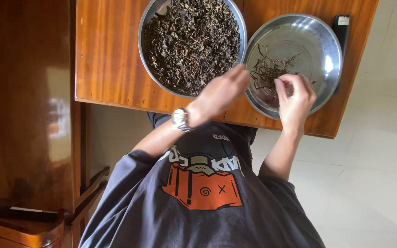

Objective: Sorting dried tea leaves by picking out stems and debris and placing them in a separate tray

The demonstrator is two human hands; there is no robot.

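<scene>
A large metal bowl (141,36) full of dark dried leaves (191,43) sits on the wooden table (109,55). To its right is a second metal bowl (315,43) holding a small pile of dried stems (266,73). My left hand (221,92), with a wristwatch (180,118), is blurred between the two bowls at their near rims, fingers pointing toward the stem bowl; what it holds is unclear. My right hand (295,98) hovers over the near side of the stem bowl, fingertips pinched together at the edge of the stem pile.
A slim black object (341,32) lies at the table's right edge beside the stem bowl. A glossy wooden cabinet (24,92) stands to the left and a wooden chair (19,225) at the bottom left. White tiled floor (382,138) is on the right.
</scene>
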